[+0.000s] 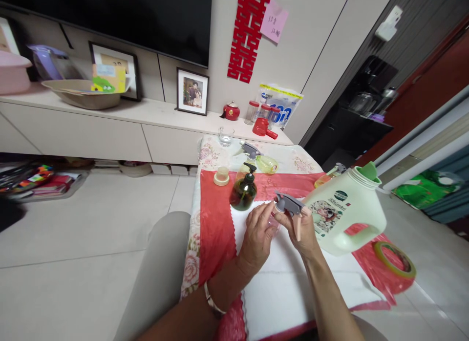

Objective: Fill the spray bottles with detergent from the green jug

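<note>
My left hand (258, 232) is closed around the body of a small pinkish spray bottle (273, 223), most of which my fingers cover. Around the neck, below the grey trigger head (289, 204), my right hand (302, 228) has its fingers wrapped. The bottle is above a white cloth (278, 292). Just beyond my left hand stands a dark green pump bottle (244, 192) with a black pump. To the right of my right hand is a large pale green detergent jug (346, 209), its mouth uncapped and something green standing in it.
A cream cap (221, 176), a yellow spray bottle (267, 164) and a glass cup (225, 136) stand farther back on the table. A roll of tape (394, 259) lies at right. Behind is a low cabinet (161, 111) with jars, a photo frame and a basin.
</note>
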The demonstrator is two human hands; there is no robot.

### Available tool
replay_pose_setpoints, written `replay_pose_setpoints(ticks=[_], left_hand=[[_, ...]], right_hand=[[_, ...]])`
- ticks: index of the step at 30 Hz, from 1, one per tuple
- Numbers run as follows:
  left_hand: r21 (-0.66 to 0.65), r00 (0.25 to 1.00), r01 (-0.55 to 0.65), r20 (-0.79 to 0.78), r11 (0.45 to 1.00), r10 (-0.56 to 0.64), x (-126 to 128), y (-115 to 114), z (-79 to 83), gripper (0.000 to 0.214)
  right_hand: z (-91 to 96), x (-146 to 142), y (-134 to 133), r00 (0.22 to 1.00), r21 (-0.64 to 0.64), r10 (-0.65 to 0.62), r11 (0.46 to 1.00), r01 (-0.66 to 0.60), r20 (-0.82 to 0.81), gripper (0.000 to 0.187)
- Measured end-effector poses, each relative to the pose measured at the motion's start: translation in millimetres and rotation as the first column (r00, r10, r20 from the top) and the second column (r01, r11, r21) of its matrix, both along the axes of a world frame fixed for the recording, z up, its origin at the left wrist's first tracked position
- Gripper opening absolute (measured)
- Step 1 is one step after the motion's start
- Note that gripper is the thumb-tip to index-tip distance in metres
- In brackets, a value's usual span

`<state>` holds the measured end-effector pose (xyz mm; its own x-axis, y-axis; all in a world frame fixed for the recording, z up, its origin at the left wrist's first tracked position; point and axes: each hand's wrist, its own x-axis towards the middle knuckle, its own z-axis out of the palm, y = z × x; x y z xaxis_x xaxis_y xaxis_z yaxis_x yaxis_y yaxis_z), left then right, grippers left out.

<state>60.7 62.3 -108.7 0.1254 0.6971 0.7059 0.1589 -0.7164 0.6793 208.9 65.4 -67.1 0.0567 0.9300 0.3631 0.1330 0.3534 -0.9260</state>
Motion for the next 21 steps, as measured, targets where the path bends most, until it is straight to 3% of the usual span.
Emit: replay_pose_setpoints(ticks=[4,9,21], left_hand=[[-0.024,1.0,0.001,-0.009,1.0,-0.002,0,1,0.1,0.049],[-0.039,1.0,-0.011,-0.021,0.999,0.01,1,1,1.2,0.048],[-0.069,0.999,0.032,0.015,0.997,-0.031,1,0,1.7,0.051]], right_hand=[[-7.4,4,-2,0.999,-0.016,0.033,0.999,-0.033,-0.01,0.027],[-13.0,6,-2,0.999,-0.034,0.035,0.999,-0.036,-0.036,0.034],[9.6,-3,-12,0.999,-0.03,-0.025,0.999,0.026,0.026,0.024]])
